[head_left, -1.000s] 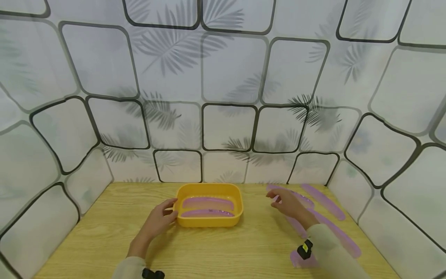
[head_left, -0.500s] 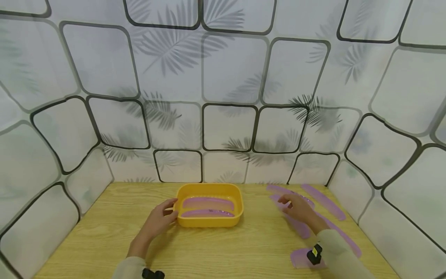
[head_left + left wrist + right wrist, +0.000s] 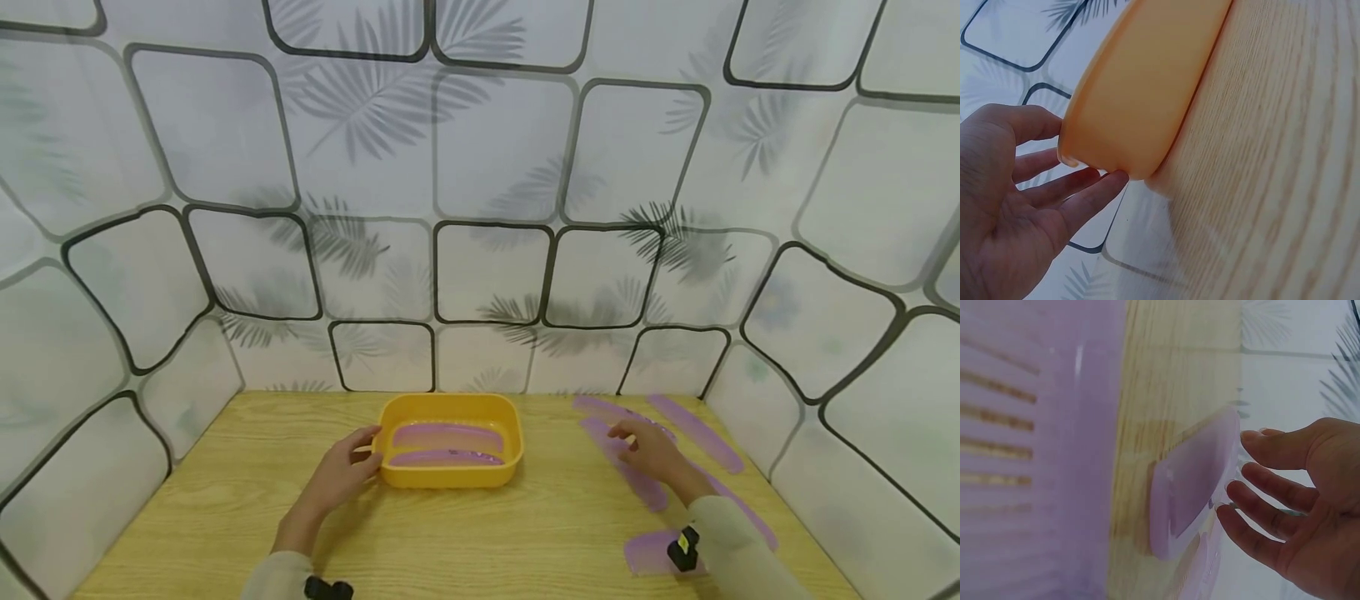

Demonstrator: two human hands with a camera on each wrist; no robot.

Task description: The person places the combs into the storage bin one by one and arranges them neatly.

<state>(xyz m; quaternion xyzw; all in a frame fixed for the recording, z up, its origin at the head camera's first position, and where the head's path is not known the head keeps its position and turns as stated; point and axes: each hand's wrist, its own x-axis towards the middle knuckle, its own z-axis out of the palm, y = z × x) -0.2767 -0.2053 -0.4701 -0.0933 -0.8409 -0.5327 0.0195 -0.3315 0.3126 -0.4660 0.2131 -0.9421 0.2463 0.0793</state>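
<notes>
In the head view a yellow tray (image 3: 450, 477) stands near the back of the wooden table. Two translucent purple combs lie in it: a far one (image 3: 448, 436) and a near one (image 3: 447, 457). My left hand (image 3: 341, 471) rests fingertips against the tray's left end, thumb at the rim in the left wrist view. My right hand (image 3: 654, 452) hovers over a purple comb (image 3: 637, 481), fingers loosely bent around nothing. In the right wrist view its fingertips are close to a comb (image 3: 1200, 469); whether they touch it I cannot tell.
More purple combs lie on the right side: one at the far right (image 3: 697, 435), one at the back (image 3: 603, 407), one partly under the forearm (image 3: 750, 512) and one by the front (image 3: 651, 554). Patterned curtain (image 3: 495, 275) encloses the table's back and sides.
My right hand has moved right, away from the space beside the tray, uncovering more of the middle comb. It has slowed in the last half second. My left hand and the tray stay put.
</notes>
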